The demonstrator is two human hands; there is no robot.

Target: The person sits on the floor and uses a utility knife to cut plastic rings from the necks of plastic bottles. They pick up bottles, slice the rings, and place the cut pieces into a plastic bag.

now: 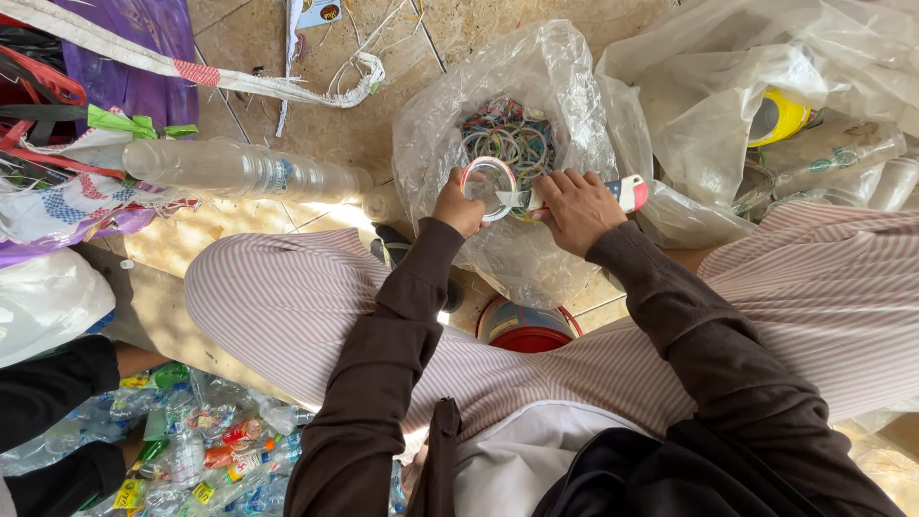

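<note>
Fingers of left hand [458,206] pinch clear cup [488,184], right hand [577,208] grips cutter [627,191] at frame centre; keep blade off fingertips, over ring bag [507,86].

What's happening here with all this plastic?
A seated person holds a clear plastic cup by its rim in the left hand and a utility knife in the right hand, its blade at the cup's rim. Just beneath is an open clear plastic bag of plastic rings. A stack of clear cups lies on the floor to the left.
</note>
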